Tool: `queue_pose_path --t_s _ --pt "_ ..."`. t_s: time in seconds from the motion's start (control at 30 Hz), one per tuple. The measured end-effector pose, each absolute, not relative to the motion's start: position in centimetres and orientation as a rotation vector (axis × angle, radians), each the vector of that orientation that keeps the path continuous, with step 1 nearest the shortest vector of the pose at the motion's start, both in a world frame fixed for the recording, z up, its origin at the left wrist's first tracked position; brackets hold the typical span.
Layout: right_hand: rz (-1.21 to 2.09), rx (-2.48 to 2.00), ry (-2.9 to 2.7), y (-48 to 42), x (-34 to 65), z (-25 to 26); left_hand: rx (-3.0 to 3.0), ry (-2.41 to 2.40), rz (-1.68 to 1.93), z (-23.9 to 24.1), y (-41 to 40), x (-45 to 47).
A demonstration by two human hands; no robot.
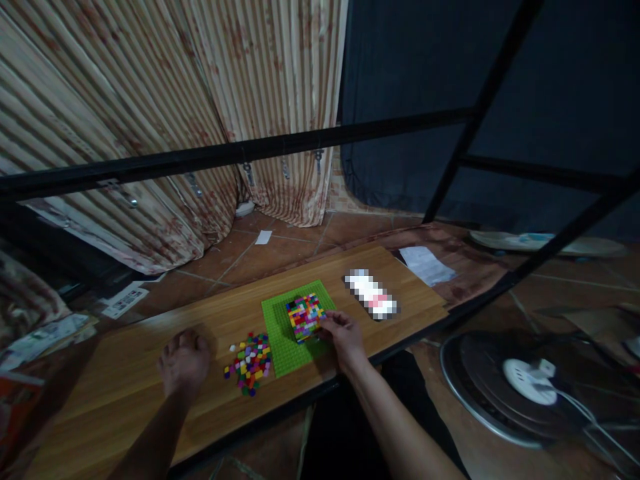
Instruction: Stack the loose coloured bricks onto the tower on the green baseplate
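Observation:
A multicoloured block built of small toy bricks stands on a green studded baseplate. My right hand is at its right side, thumb and fingertips pinched together against or very close to the edge. Whatever lies between those fingertips is too small or hidden to make out. Left of the baseplate is a loose pile of small coloured bricks, a few of them touching its edge. Further left, my left hand rests on the wooden table with its fingers curled in loosely, and nothing shows in it.
A phone with a blurred-out screen lies on the wooden table, right of the baseplate. Beyond the table, a black metal bar crosses before striped curtains. On the floor at right sits a round stand with a white power strip.

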State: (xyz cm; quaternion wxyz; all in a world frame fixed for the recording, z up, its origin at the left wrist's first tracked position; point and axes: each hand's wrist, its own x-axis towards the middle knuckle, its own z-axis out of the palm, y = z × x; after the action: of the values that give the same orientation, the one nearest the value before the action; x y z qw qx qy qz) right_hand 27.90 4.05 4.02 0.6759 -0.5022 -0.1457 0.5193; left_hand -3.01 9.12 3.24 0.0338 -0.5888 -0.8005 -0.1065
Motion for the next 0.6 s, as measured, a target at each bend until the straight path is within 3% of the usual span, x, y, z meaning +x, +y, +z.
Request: queue_pose_path --t_s 0.6 --pt "1.218 -1.108 -0.339 3.0 28.6 3.1 -1.751 -2.532 -0.408 2.8 9.2 -2.9"
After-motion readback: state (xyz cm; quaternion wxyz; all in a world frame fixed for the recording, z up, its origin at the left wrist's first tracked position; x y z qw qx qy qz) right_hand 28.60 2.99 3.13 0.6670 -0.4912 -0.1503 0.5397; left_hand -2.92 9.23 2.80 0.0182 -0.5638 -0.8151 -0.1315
